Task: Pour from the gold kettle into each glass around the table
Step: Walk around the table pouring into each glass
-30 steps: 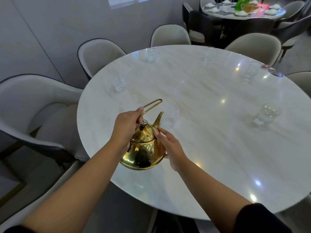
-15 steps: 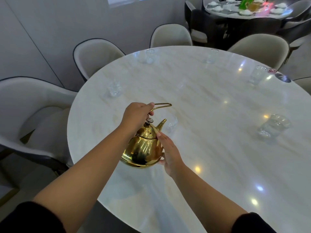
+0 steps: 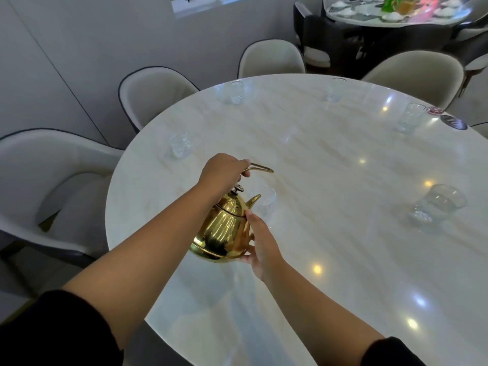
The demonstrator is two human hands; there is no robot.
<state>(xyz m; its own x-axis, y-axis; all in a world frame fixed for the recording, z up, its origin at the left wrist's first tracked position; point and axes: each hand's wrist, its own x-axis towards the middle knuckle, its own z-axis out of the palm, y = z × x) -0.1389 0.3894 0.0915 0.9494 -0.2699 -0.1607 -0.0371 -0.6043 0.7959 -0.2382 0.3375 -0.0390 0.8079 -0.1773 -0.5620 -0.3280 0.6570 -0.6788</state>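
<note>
The gold kettle (image 3: pixel 224 231) hangs tilted above the round marble table (image 3: pixel 330 233), spout aimed right at a small clear glass (image 3: pixel 266 198) just beyond its tip. My left hand (image 3: pixel 224 171) grips the kettle's wire handle from above. My right hand (image 3: pixel 260 243) presses flat against the kettle's lower right side. More clear glasses ring the table: one at the left (image 3: pixel 181 145), one at the far left (image 3: pixel 235 92), one at the far middle (image 3: pixel 335 89), one at the far right (image 3: pixel 409 117), and one at the right (image 3: pixel 435 204) holding water.
Cream padded chairs stand around the table: one at the left (image 3: pixel 39 180), two behind (image 3: pixel 155 91) (image 3: pixel 272 59), one at the back right (image 3: pixel 414 72). Two small round items (image 3: pixel 449 118) lie at the table's far right edge. A second laid table (image 3: pixel 396 11) stands in the back.
The kettle has tipped further toward the small glass and its handle has swung flatter. My right hand has slid down from the lid area to the kettle's lower side. The view has shifted right.
</note>
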